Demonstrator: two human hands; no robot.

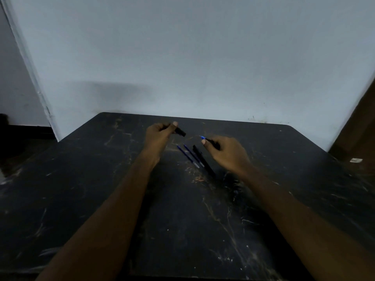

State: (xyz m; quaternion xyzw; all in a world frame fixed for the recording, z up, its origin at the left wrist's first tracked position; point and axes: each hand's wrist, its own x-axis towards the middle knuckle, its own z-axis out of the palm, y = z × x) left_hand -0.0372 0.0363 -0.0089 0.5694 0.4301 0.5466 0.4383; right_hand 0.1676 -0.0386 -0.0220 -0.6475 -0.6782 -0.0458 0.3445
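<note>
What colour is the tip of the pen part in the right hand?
Blue tip on the slim black pen part; head view shows it.

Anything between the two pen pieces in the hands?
Nothing visible: the black piece in the left hand and the blue-tipped piece in the right hand face across open air. Refills and a black pen lie on the table, nearer the person.

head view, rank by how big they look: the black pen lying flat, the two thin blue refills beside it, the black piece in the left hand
1. Black plastic pen: longest, thickest.
2. Two thin blue refills: look alike, unranked.
3. Short black piece in the left hand: smallest showing, partly hidden by fingers.
</note>
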